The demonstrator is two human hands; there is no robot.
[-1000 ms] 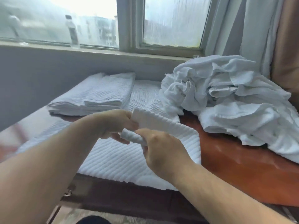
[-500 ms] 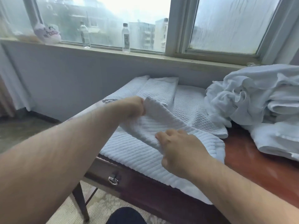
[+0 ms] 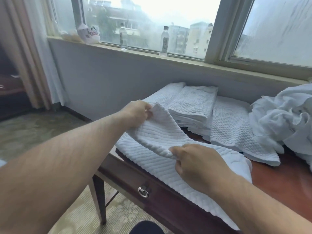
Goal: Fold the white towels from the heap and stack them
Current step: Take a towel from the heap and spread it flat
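Left hand [image 3: 136,112] is pinching one corner of a ribbed white towel [image 3: 160,137] and holding it up off the counter [image 3: 278,181]. Right hand [image 3: 199,164] has the other corner of that same edge pinched between thumb and fingers, lower down, almost on the cloth. The strip between the two hands sags in a loose curve. The rest of the towel lies flat under and around the right hand at the near edge of the counter and hangs over the front a little.

Just past the left hand, a bit to its right, is the stack [image 3: 194,105] of folded towels, up near the wall. Touching the stack, out beyond the right hand, a quilted towel [image 3: 233,130] lies spread flat. Further right of the right hand is the heap [image 3: 283,119], all crumpled white cloth, touching that quilted one.

Containers: below the towel, between the forearms, is a drawer [image 3: 168,205] with a ring pull [image 3: 143,192]. It's closed, so no idea what's inside. On the windowsill [image 3: 185,60] well beyond the hands stand a dark-capped bottle [image 3: 164,41] and a second bottle [image 3: 123,38], both clear, upright and apart from each other; can't tell if there's anything in them. Left of those sits a white bag [image 3: 89,35] with some print on it, contents not readable.
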